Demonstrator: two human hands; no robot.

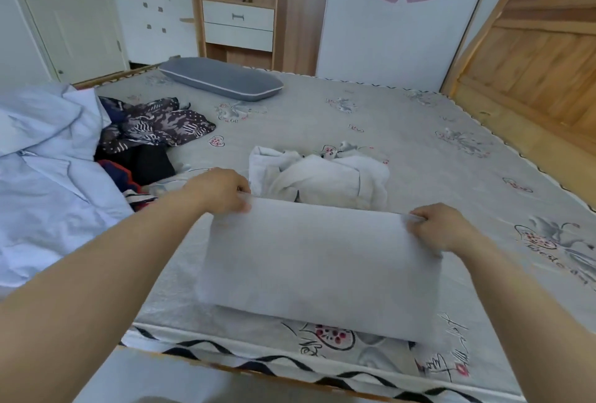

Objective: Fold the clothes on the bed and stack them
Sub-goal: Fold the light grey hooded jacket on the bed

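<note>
I've got the pale grey, smooth rectangular garment (317, 260) by its far edge, one corner in each hand. My left hand (219, 191) pinches the far left corner, fingers curled over the cloth, knuckles up. My right hand (438, 228) clamps the far right corner the same way, a bunched bit of fabric showing above the fingers. The far edge runs taut and straight between my two grips, lifted off the bed, and the cloth slopes down from there toward me, its near edge resting close to the near edge of the grey flower-printed mattress (419, 132). A second layer of the same pale cloth peeks out under that near edge.

Just beyond my hands, near but apart from what I'm holding, sits a crumpled white garment (322, 175), unfolded, in a loose heap. Off to the left lies a jumble of dark patterned clothes (154, 125), spotted and leafy prints, with black and red-striped pieces below them. Further left, a rumpled light blue quilt (48, 161) spills over the mattress edge. At the far side a long grey pillow with white piping (222, 78) lies flat. A wooden headboard (535, 57) stands on the right.
</note>
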